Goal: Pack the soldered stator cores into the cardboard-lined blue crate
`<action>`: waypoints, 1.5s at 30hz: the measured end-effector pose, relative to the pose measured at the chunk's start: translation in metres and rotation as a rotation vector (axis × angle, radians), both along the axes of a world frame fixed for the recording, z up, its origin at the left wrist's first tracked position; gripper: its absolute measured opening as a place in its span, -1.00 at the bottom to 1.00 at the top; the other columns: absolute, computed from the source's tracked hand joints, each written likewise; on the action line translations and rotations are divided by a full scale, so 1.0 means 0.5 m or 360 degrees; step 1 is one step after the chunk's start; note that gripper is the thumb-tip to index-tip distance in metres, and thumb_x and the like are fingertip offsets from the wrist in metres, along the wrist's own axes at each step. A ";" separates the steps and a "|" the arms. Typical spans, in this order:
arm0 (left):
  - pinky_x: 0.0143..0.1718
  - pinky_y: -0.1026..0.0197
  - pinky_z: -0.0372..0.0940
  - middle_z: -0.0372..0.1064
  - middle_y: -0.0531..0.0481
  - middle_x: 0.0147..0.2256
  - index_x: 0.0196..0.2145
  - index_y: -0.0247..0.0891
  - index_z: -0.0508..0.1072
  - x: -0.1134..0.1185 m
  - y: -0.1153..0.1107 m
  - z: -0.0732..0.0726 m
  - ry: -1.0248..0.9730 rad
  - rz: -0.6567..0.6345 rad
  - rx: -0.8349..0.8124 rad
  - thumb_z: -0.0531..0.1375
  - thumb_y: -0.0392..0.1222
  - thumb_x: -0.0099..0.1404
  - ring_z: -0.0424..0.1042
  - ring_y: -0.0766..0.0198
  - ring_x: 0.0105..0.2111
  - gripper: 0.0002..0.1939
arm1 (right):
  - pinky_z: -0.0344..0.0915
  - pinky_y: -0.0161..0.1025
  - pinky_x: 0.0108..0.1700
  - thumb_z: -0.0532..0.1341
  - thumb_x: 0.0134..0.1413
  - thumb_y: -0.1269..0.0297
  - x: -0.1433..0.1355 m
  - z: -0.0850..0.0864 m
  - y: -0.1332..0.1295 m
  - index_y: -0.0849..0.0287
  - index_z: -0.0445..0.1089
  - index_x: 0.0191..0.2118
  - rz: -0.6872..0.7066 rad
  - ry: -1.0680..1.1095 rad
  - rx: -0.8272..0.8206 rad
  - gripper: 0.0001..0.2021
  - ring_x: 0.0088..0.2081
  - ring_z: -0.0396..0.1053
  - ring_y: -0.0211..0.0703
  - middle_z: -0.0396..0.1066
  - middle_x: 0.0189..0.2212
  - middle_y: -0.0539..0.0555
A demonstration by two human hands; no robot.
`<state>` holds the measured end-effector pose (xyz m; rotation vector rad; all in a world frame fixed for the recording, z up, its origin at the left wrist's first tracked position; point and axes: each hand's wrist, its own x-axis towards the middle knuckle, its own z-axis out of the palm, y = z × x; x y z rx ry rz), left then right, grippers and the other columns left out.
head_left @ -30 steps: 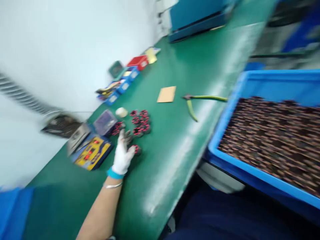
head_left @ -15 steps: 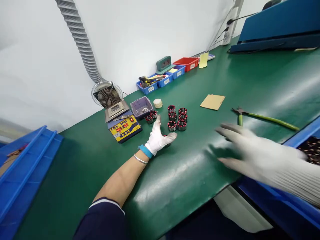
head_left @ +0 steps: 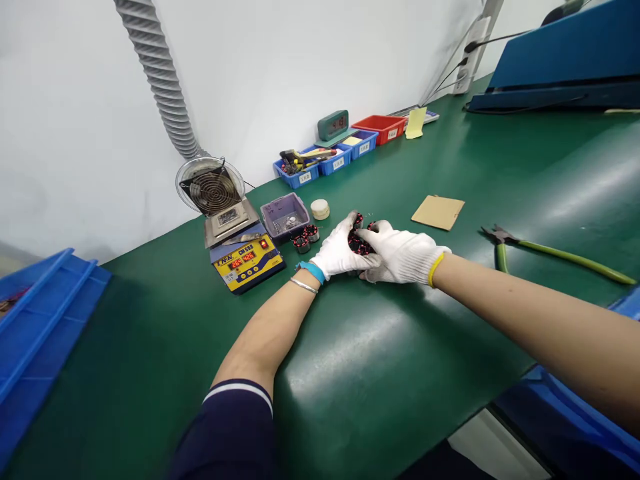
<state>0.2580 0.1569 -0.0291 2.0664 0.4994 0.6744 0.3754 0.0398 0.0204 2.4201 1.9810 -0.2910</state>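
Several black-and-red ring-shaped parts [head_left: 359, 245] stand grouped on the green table, partly covered by both gloved hands. My left hand [head_left: 340, 252] is wrapped round the left side of the group, its fingertips against the rings. From the right, my right hand [head_left: 397, 253] closes round the other side, fingers touching the rings. Both hands wear white gloves, and they meet at the near side of the group. Two more rings [head_left: 305, 237] stand apart, beside the purple-grey bin [head_left: 285, 215]. A round whitish tin [head_left: 320, 209] sits behind the left hand.
The yellow-and-blue soldering station [head_left: 249, 263] and fan [head_left: 213, 190] are at left. Small blue bins [head_left: 303, 178] and a red bin [head_left: 380, 129] line the wall. Cardboard [head_left: 438, 212] and green-handled pliers [head_left: 570, 261] lie right. A blue crate [head_left: 45, 333] stands far left.
My right hand has come in from the right to the ring group. My left hand has moved right and closed against the rings. The view has shifted slightly.
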 end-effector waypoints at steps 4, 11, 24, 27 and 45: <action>0.39 -0.09 -0.01 0.11 -0.44 0.30 0.33 -0.44 0.10 -0.007 0.004 0.007 0.0084 -0.0061 0.0057 0.51 0.20 -0.29 0.12 -0.25 0.32 0.33 | 0.32 0.08 -0.05 0.34 -0.24 -0.31 -0.001 0.003 0.019 -0.03 0.15 0.31 0.0061 0.0038 -0.0053 -0.04 -0.04 0.42 0.23 0.10 0.18 0.32; 0.43 -0.02 -0.12 0.00 -0.16 0.39 0.37 -0.21 0.04 -0.031 -0.059 -0.018 -0.0227 -0.0133 -0.0260 0.09 0.57 0.11 -0.02 -0.04 0.40 0.09 | 0.35 0.00 -0.12 0.41 -0.52 -0.35 -0.045 -0.008 -0.033 -0.09 0.20 0.25 -0.0071 0.0092 -0.0041 0.08 -0.07 0.38 0.17 0.19 0.09 0.24; 0.32 -0.23 0.07 0.29 -0.07 0.19 0.26 -0.13 0.23 -0.014 -0.103 -0.026 -0.0620 -0.0099 -0.1062 -0.33 0.49 0.30 0.02 -0.03 0.38 -0.12 | 0.36 -0.02 -0.12 0.17 0.10 -0.07 -0.043 -0.013 -0.077 -0.03 0.21 0.28 0.0017 0.0005 -0.0038 -0.36 0.04 0.27 0.16 -0.05 0.31 0.23; 0.26 -0.26 0.14 0.23 -0.05 0.23 0.30 -0.08 0.16 -0.014 -0.095 -0.031 -0.0528 -0.0078 -0.1002 -0.40 0.50 0.26 0.01 -0.04 0.38 -0.07 | 0.38 -0.01 -0.18 0.14 0.12 -0.12 -0.072 -0.008 -0.071 0.06 0.28 0.18 -0.0140 0.0008 -0.0045 -0.43 0.00 0.27 0.18 0.04 0.22 0.30; 0.31 -0.14 0.12 0.34 -0.15 0.19 0.14 -0.10 0.34 -0.018 -0.082 0.009 -0.0701 0.0142 -0.1132 -0.11 0.47 0.25 0.22 0.00 0.28 -0.24 | 0.34 -0.08 -0.06 0.19 0.00 -0.23 -0.027 -0.002 -0.046 -0.01 0.34 0.18 -0.0309 0.0387 0.0128 -0.34 -0.02 0.38 0.08 0.21 0.14 0.23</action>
